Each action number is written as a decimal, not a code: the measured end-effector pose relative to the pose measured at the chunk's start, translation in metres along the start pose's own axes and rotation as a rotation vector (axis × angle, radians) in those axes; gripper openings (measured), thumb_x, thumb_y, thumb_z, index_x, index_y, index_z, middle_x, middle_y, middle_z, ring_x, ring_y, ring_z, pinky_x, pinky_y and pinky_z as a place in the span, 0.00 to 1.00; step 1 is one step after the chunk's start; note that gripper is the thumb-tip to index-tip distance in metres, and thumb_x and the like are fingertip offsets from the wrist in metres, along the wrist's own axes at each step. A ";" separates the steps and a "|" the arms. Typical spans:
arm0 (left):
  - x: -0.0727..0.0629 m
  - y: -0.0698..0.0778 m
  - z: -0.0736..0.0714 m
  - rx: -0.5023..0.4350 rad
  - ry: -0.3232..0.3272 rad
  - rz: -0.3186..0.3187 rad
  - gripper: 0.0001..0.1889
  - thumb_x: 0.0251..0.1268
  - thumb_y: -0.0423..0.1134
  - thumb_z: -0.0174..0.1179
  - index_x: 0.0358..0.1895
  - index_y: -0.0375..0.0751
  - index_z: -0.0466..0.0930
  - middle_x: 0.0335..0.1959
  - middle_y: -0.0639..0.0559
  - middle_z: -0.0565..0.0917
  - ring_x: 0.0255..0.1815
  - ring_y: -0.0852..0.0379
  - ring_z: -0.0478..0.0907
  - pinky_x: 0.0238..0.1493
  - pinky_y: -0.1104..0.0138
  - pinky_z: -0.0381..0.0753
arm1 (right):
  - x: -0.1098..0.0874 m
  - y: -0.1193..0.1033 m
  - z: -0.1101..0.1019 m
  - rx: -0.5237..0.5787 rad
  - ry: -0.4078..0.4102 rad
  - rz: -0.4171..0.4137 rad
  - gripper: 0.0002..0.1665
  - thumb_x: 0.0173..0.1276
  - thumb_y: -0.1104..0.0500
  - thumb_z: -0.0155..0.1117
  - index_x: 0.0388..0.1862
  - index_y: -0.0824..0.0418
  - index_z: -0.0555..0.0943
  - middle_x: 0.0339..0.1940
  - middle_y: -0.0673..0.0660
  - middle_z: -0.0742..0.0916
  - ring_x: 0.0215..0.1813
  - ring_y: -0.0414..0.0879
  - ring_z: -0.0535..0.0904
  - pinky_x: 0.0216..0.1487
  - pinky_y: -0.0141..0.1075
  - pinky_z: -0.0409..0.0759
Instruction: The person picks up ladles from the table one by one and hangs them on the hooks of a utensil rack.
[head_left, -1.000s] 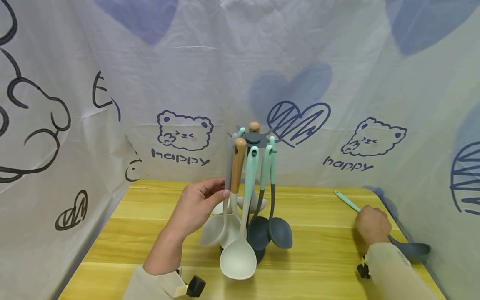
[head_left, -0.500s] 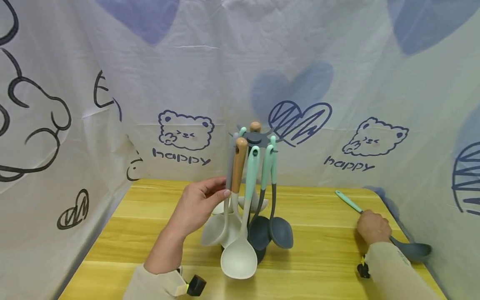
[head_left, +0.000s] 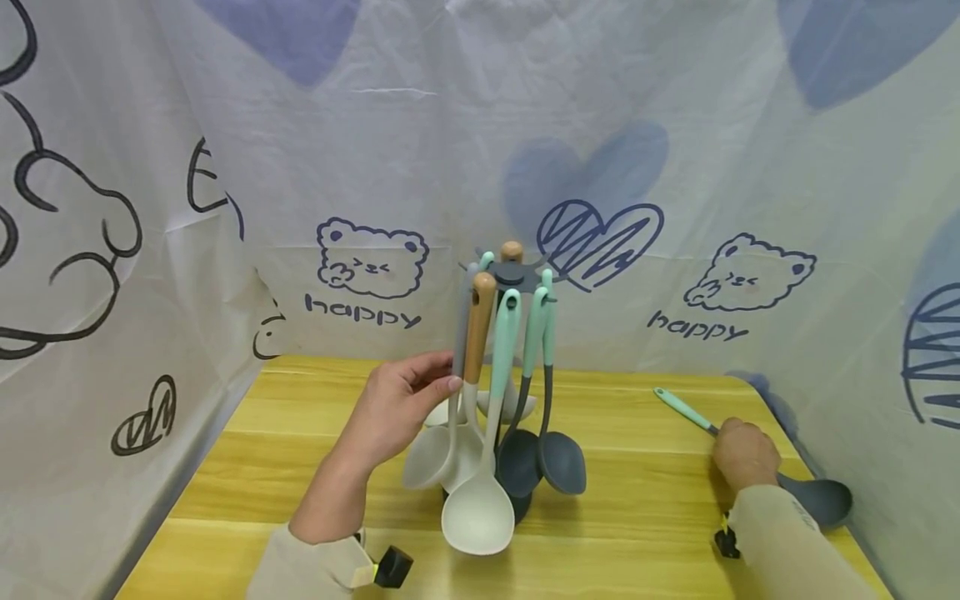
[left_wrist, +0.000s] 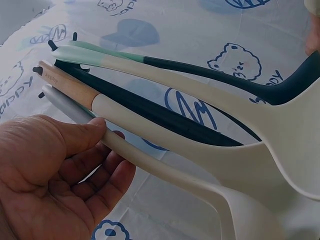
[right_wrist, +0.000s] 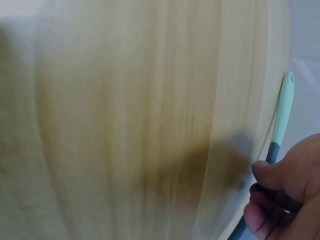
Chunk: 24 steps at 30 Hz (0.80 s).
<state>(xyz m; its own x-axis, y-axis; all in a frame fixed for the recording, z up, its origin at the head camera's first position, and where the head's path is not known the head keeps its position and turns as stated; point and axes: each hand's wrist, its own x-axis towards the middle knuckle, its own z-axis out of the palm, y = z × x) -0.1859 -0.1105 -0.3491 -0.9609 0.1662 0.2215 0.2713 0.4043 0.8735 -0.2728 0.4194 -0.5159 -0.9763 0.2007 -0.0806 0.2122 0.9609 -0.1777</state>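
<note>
A rotating utensil rack [head_left: 512, 273] with a wooden knob stands mid-table, hung with several kitchen tools. My left hand [head_left: 401, 408] pinches the white spatula with the grey handle [head_left: 462, 333] on its left side; the left wrist view shows the thumb [left_wrist: 82, 135] over its neck and fingers beneath. Beside it hang a wooden-handled white tool [head_left: 477, 333], a white ladle [head_left: 478, 517] with a mint handle and dark mint-handled spoons [head_left: 562, 464]. At the table's right edge my right hand [head_left: 746, 454] grips a dark ladle [head_left: 825, 502] by its neck, mint handle pointing back left.
The wooden table [head_left: 637, 533] meets a white printed cloth [head_left: 420, 167] at the back and sides. The right hand's ladle bowl lies close to the right-hand cloth. The rack's dark base [head_left: 521, 507] is mostly hidden behind the hanging heads.
The dark ladle in my right hand has turned: its handle end has shifted left and its bowl has rolled to show more of its inside. My left hand has stayed put.
</note>
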 end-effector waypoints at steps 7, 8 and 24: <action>0.001 0.000 0.000 0.000 -0.005 0.002 0.21 0.77 0.39 0.65 0.68 0.37 0.81 0.58 0.44 0.89 0.59 0.46 0.86 0.62 0.52 0.86 | -0.004 -0.028 -0.004 -0.012 0.124 -0.127 0.12 0.77 0.67 0.53 0.36 0.72 0.80 0.29 0.70 0.85 0.31 0.66 0.83 0.32 0.61 0.83; 0.001 -0.001 0.000 -0.002 -0.006 0.003 0.21 0.77 0.39 0.65 0.68 0.37 0.81 0.58 0.44 0.89 0.60 0.46 0.86 0.62 0.52 0.86 | -0.005 -0.036 -0.005 -0.009 0.157 -0.149 0.11 0.76 0.67 0.55 0.36 0.72 0.81 0.29 0.69 0.86 0.31 0.66 0.83 0.32 0.61 0.83; 0.001 -0.001 0.000 -0.007 0.000 0.001 0.21 0.77 0.39 0.65 0.68 0.37 0.82 0.57 0.43 0.89 0.59 0.46 0.86 0.62 0.53 0.86 | -0.061 -0.179 -0.070 0.472 0.573 -0.393 0.12 0.77 0.61 0.68 0.53 0.66 0.90 0.36 0.64 0.92 0.30 0.54 0.81 0.32 0.45 0.77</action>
<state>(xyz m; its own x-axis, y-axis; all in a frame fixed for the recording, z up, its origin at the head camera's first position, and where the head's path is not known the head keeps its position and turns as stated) -0.1874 -0.1104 -0.3503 -0.9606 0.1667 0.2222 0.2718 0.3982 0.8761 -0.2543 0.2480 -0.4108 -0.8260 0.0563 0.5609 -0.2771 0.8260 -0.4909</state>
